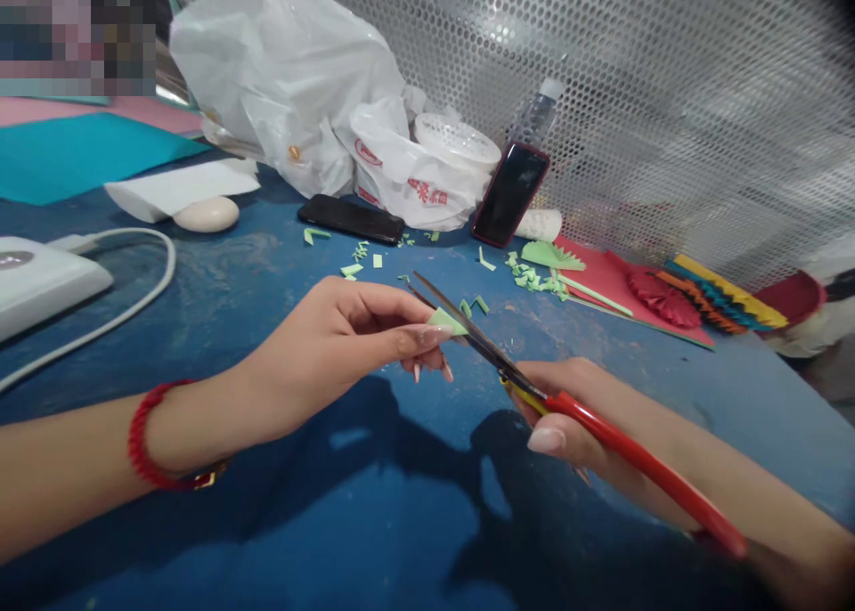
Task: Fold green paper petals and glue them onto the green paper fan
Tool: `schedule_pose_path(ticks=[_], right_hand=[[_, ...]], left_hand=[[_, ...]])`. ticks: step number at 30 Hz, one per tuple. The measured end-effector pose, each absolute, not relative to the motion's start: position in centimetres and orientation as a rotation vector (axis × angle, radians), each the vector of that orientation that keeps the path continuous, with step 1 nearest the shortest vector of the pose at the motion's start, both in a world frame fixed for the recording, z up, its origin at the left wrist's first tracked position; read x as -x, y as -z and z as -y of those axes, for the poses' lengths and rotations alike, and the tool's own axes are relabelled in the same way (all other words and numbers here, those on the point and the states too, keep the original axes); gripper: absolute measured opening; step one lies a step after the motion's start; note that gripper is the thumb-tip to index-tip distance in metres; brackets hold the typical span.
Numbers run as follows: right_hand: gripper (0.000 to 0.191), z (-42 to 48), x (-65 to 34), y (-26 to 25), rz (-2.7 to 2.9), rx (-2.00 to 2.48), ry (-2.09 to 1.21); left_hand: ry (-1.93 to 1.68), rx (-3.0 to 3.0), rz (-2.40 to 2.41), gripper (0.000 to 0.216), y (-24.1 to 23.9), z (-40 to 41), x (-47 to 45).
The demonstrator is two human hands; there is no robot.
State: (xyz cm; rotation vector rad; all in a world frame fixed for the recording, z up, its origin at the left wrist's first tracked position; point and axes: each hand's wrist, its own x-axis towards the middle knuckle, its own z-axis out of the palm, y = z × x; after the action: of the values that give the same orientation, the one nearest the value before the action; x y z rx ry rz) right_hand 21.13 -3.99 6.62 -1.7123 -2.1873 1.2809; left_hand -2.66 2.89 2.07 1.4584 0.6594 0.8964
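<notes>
My left hand pinches a small piece of light green paper between thumb and fingers, above the blue table. In my right hand is a pair of scissors with red and yellow handles. The scissor blades point up and to the left, slightly parted, and cross the edge of the green paper. Whether they are cutting into it I cannot tell. Green paper scraps lie on the table beyond my hands. A red braided bracelet circles my left wrist.
White plastic bags and a black phone stand or lie at the back. Another phone leans on a bottle by the perforated metal wall. Folded coloured paper lies at right; a white cable curves at left.
</notes>
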Motion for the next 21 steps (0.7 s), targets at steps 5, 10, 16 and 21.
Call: schedule_pose_path(ticks=[5, 10, 16, 21], right_hand=[[0.07, 3.86, -21.19, -6.34, 2.151, 1.697, -1.326], [0.071, 3.87, -21.37, -6.45, 2.12, 1.673, -1.386], [0.075, 4.03, -21.35, -6.72, 2.199, 1.613, -1.312], [0.074, 4.15, -21.66, -6.58, 2.282, 1.489, -1.222]], left_hand=[[-0.895, -1.478, -0.674, 0.012, -1.89, -3.0, 2.77], [-0.894, -1.464, -0.673, 0.012, -1.77, -3.09, 2.66], [-0.91, -1.438, -0.66, 0.011, -1.91, -2.93, 2.79], [-0.947, -1.423, -0.661, 0.008, -1.99, -2.92, 2.78]])
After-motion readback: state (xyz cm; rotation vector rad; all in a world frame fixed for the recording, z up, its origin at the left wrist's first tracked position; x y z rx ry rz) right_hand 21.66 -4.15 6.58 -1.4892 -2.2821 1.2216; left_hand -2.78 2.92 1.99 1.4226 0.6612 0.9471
